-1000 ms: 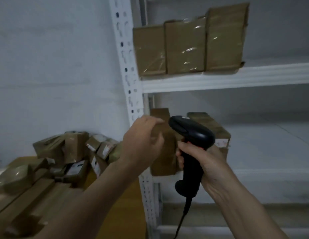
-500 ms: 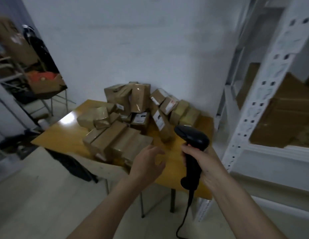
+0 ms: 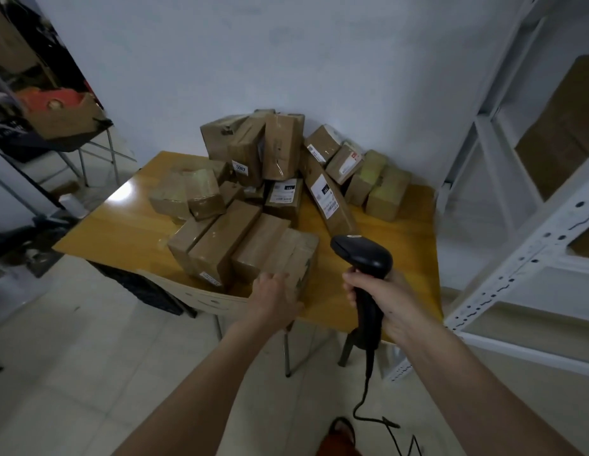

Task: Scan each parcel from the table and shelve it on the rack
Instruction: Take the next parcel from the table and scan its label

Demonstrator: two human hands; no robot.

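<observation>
Several brown cardboard parcels (image 3: pixel 273 179) lie heaped on a yellow wooden table (image 3: pixel 401 245). My left hand (image 3: pixel 275 301) grips the near end of the front parcel (image 3: pixel 296 251), fingers over its top edge and thumb at its lower corner. My right hand (image 3: pixel 382 297) holds a black corded barcode scanner (image 3: pixel 362 258) upright by the handle, just right of that parcel, head pointing left toward the pile. The white metal rack (image 3: pixel 517 264) stands to the right, with brown parcels (image 3: pixel 563 133) on its shelves.
A pale chair back (image 3: pixel 201 299) sits against the table's near edge. A dark stand with an open carton (image 3: pixel 62 120) and clutter is at the left. The scanner cable (image 3: pixel 368 406) hangs to the tiled floor near my foot (image 3: pixel 340 436).
My view swung from the rack left to the table. My left hand left the shelved parcel, crossed over and took hold of the front parcel. My right hand kept holding the scanner.
</observation>
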